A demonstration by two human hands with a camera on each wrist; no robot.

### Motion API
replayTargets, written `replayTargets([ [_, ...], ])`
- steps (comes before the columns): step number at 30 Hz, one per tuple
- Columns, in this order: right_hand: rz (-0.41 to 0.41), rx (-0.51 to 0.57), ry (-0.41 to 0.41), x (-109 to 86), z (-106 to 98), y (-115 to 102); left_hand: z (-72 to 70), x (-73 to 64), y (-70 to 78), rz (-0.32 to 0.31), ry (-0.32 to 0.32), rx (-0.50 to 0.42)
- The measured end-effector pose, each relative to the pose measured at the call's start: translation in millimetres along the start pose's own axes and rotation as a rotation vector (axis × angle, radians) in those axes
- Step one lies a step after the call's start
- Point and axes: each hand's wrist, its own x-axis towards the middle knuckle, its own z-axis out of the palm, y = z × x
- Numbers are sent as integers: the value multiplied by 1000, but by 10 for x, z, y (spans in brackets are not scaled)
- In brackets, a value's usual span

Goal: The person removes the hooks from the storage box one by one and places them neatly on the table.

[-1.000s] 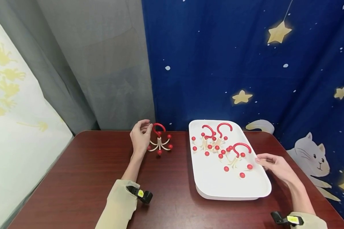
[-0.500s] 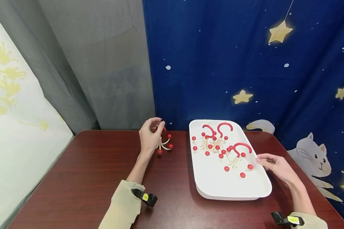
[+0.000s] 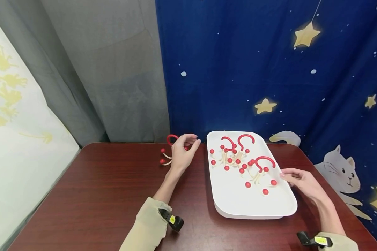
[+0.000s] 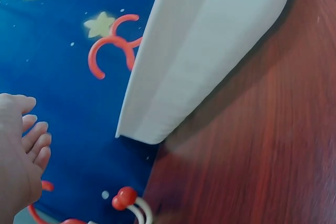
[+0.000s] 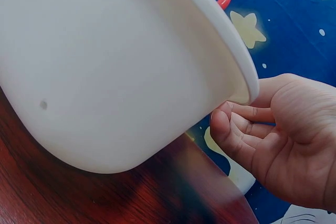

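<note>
Left grip (image 3: 181, 157) holds nothing, fingers loosely bent, partly masking lone hook (image 3: 168, 140) | lone hook stands on bench (image 3: 113, 181), left of tray (image 3: 254, 205) | right grip (image 3: 304, 183) pinches tray's right rim, presumably steadying it | three hooks (image 3: 237, 161) sit inside tray, apparently balanced on splayed arms

Curtained indoor nook, starry blue drape (image 3: 218, 62), brown table (image 3: 113, 195)

Yellow labels (image 3: 172, 219) on black wrist cameras (image 3: 177, 225), print too small to read
</note>
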Motion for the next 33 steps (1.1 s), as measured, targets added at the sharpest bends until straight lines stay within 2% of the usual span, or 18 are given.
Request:
replayTargets([
  [6, -14, -16, 5, 9, 0, 12, 209, -41, 21, 14, -33, 17],
  [17, -40, -43, 5, 11, -9, 19, 561, -98, 86, -63, -173, 54],
  [22, -45, -50, 4, 10, -10, 13, 679, -100, 119, -97, -234, 62],
  [29, -47, -50, -1, 17, -14, 18, 802, -94, 111, -108, -301, 88],
  [33, -45, -35, -2, 19, -17, 21, 855, -104, 111, -154, -351, 100],
])
